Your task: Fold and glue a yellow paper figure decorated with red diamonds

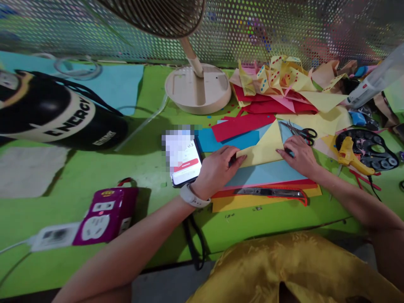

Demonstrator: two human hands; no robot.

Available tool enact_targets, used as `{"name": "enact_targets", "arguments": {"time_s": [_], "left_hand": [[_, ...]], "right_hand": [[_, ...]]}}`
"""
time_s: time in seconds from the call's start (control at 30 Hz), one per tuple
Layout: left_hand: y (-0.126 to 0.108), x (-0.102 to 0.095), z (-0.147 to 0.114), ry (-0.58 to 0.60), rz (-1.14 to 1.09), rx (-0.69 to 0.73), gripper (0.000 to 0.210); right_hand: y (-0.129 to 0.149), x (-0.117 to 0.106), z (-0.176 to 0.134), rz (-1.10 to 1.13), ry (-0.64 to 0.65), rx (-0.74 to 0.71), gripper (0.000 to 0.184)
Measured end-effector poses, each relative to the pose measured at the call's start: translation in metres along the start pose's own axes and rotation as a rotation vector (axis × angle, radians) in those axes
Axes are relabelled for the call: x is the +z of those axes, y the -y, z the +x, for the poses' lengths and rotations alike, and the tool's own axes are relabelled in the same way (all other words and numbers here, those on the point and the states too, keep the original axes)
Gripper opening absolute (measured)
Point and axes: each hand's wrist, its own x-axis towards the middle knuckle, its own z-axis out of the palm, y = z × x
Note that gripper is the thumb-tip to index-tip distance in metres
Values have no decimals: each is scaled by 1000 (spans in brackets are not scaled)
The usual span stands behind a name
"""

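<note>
A folded piece of yellow paper (263, 147), with one corner pointing up and away, lies between my two hands. My left hand (221, 166) pinches its left end between thumb and fingers. At the right end, my right hand (298, 155) has its fingers bent and closed on the paper's edge. Beneath the yellow paper is a light blue sheet (265, 173), stacked over red and yellow-orange sheets. A utility knife (271, 192) with a red-edged handle rests across the stack's near side. Dark-handled scissors (304, 134) lie just beyond my right hand.
A lit phone (184, 158) sits left of the papers. Further left are a purple power adapter (107, 214) and a black bottle (63, 111). A fan base (198, 94) stands behind. Folded papers (280, 80), a yellow glue gun (353, 155) and a black palette (368, 149) occupy the right.
</note>
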Motion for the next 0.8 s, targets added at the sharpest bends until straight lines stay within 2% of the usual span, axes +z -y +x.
{"name": "enact_targets", "arguments": {"time_s": [0.07, 0.17, 0.23, 0.27, 0.33, 0.4, 0.57, 0.8], "left_hand": [[-3, -1, -3, -45, 116, 49, 31], [-14, -1, -12, -104, 296, 269, 38], [-23, 3, -20, -1, 328, 489, 48], [-25, 6, -24, 60, 322, 551, 56], [-27, 14, -30, 147, 311, 582, 75], [-24, 21, -32, 193, 303, 568, 83], [-16, 24, -30, 238, 287, 543, 87], [-17, 23, -30, 245, 255, 531, 87]], "right_hand": [[0, 2, -1, -16, 0, -6, 25], [0, 3, -2, -19, -3, 0, 25], [0, 4, -2, -10, -1, 3, 25], [-1, 4, -2, -5, 0, 4, 26], [-1, 4, -2, 3, 2, 12, 25], [-1, 4, -2, 6, 1, 24, 24], [-1, 3, -1, 9, 6, 32, 24], [-3, 3, -1, 33, 23, 66, 24]]}}
